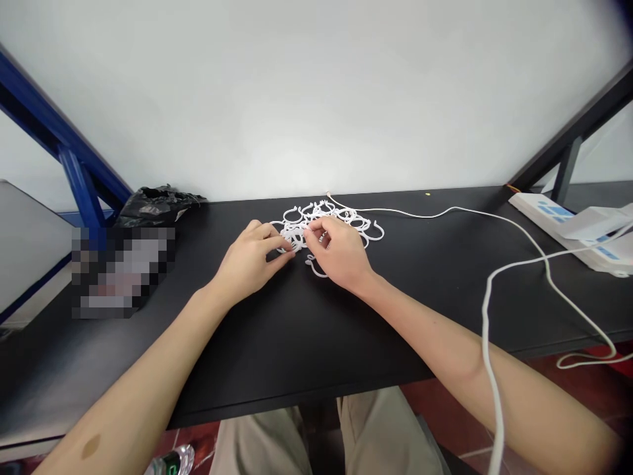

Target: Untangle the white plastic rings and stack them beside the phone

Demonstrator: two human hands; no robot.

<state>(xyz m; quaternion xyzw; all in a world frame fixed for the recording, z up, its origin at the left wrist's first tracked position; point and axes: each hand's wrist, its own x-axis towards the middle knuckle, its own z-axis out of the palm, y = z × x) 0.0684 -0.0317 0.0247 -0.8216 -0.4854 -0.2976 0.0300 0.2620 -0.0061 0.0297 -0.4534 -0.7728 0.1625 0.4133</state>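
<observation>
A heap of several white plastic rings (346, 216) lies on the black table (297, 330), near its far middle. My left hand (250, 260) rests at the heap's left edge, its fingers pinched together on a white ring. My right hand (339, 254) lies over the front of the heap, fingers curled and pinching another ring. The two hands almost touch each other. One loose ring pokes out under my right hand.
A white cable (494, 227) runs from the heap to the right and hangs over the front edge. White boxes (573, 227) sit at the far right. A crumpled black bag (153, 204) lies at the back left, by a blue frame (79, 185).
</observation>
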